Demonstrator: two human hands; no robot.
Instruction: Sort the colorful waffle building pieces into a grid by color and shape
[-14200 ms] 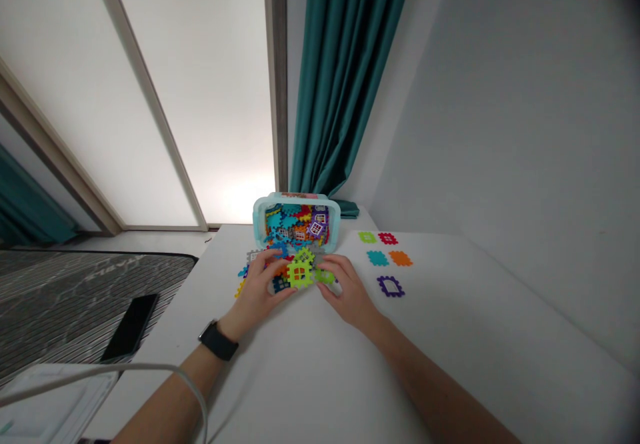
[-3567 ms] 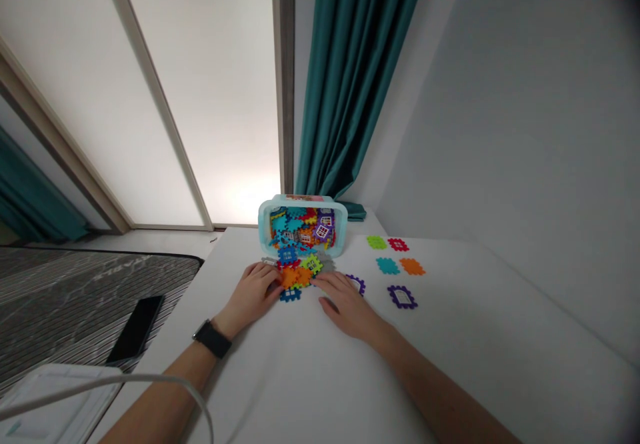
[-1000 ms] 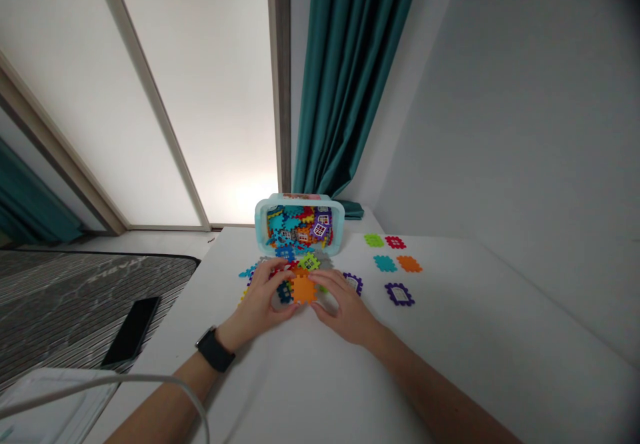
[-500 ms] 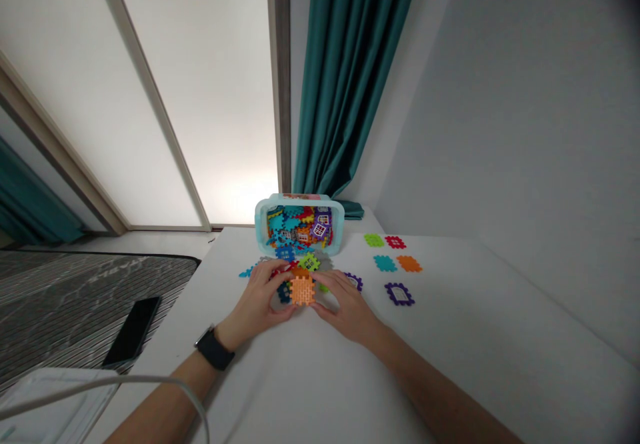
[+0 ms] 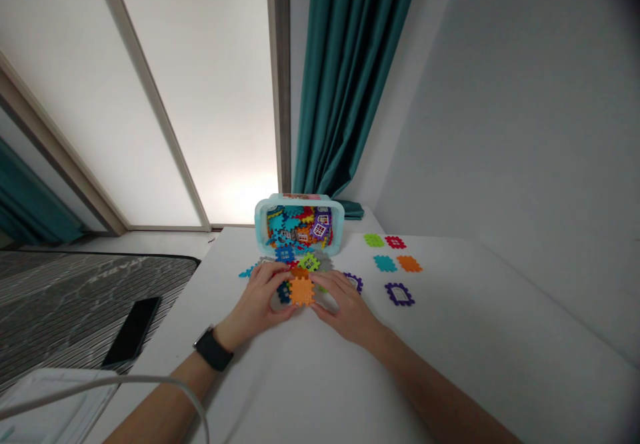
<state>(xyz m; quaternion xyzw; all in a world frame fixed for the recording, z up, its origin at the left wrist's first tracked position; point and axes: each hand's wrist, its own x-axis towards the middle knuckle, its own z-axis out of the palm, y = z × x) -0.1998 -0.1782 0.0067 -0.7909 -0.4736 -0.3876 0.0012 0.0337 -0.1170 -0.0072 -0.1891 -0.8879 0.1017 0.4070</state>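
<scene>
My left hand [image 5: 261, 295] and my right hand [image 5: 344, 299] meet over a heap of toothed plastic tiles on the white table [image 5: 310, 371]. Between their fingertips stands an orange tile [image 5: 301, 291], held upright by both hands. A blue tile [image 5: 284, 291] lies against my left fingers. Behind the heap a pale blue tub [image 5: 299, 224] lies on its side, with many coloured tiles spilling out of it.
Flat tiles lie apart to the right: green [image 5: 373, 239], red [image 5: 395, 242], teal [image 5: 385, 263], orange [image 5: 409, 263], and two purple frames [image 5: 399, 294] [image 5: 353, 281]. A black phone [image 5: 130, 331] rests on the striped mattress at left. A teal curtain [image 5: 350, 77] hangs behind.
The orange tile has been lifted out of the heap and turned upright between both hands over the last second. The flat tiles at the right have stayed put.
</scene>
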